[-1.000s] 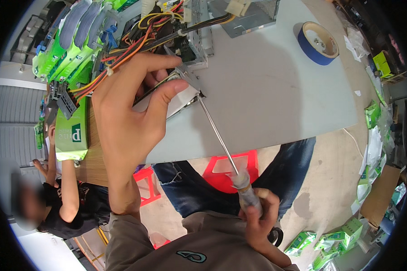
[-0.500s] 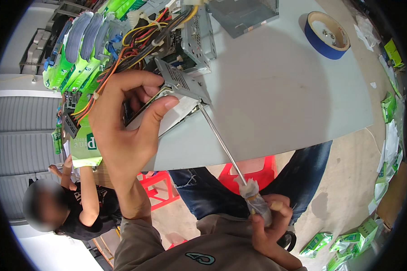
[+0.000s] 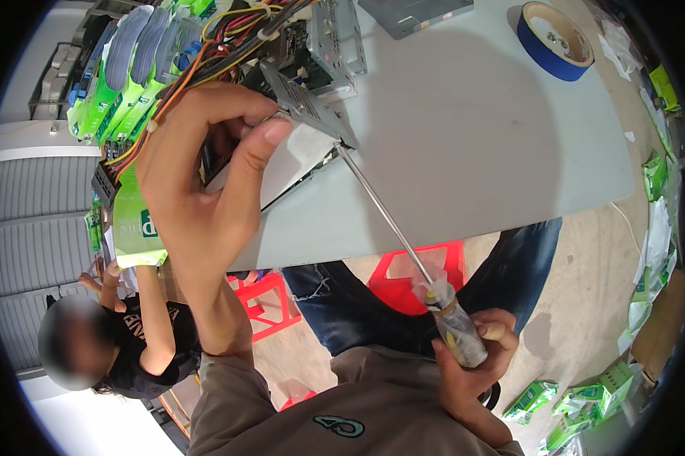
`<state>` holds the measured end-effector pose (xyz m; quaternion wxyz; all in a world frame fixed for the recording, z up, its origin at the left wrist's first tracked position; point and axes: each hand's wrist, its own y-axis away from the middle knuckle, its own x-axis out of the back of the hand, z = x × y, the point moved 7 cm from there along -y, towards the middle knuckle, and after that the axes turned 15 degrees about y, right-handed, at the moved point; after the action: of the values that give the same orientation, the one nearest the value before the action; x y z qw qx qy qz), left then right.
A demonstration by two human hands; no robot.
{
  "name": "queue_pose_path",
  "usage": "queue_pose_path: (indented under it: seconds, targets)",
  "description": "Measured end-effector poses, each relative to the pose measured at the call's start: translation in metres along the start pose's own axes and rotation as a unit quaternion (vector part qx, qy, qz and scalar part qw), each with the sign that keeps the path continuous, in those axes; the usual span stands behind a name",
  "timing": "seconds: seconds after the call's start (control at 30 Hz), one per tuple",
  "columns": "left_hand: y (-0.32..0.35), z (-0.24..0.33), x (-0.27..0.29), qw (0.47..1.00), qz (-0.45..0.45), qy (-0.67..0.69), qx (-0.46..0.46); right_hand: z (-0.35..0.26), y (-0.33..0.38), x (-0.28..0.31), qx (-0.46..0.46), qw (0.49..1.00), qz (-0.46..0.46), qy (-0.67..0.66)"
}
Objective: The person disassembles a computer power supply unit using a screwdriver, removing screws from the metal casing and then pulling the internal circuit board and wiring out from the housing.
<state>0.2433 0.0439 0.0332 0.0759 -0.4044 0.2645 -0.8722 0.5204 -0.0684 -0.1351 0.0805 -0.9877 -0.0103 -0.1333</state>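
Grey metal drive unit (image 3: 301, 144) being gripped by left hand (image 3: 206, 175) at near edge of counter (image 3: 472, 152), corner tilted up. Long screwdriver (image 3: 403, 243) being clasped at clear handle by right hand (image 3: 475, 357), tip set against unit's corner. Bundled coloured wires (image 3: 198, 53) being crowded behind unit. Blue tape roll (image 3: 555, 42) lying well apart. Red stool (image 3: 411, 281) showing below.
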Motion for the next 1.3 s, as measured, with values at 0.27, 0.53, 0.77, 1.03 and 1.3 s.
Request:
queue_pose_path:
  seconds: [0.27, 0.53, 0.77, 1.03, 1.3]
  targets:
    - [-0.001, 0.0, 0.0, 0.999, -0.005, -0.024, 0.027, 0.023, 0.006, -0.018, -0.255, 0.918, -0.066, -0.295]
    - [-0.002, -0.001, 0.0, 0.999, 0.013, -0.003, 0.035, 0.012, 0.002, -0.009, -0.061, 0.998, -0.02, 0.008]
    - [0.0, 0.012, -0.001, 0.996, 0.036, -0.078, 0.02, 0.019, 0.005, -0.004, -0.098, 0.995, -0.01, -0.015]
    - [0.004, 0.003, 0.002, 0.998, 0.059, -0.006, 0.031, 0.031, 0.012, 0.0, -0.137, 0.988, 0.011, -0.07]
    - [0.004, 0.013, 0.001, 0.998, 0.022, -0.044, -0.03, 0.026, 0.011, 0.011, -0.092, 0.995, 0.022, -0.019]
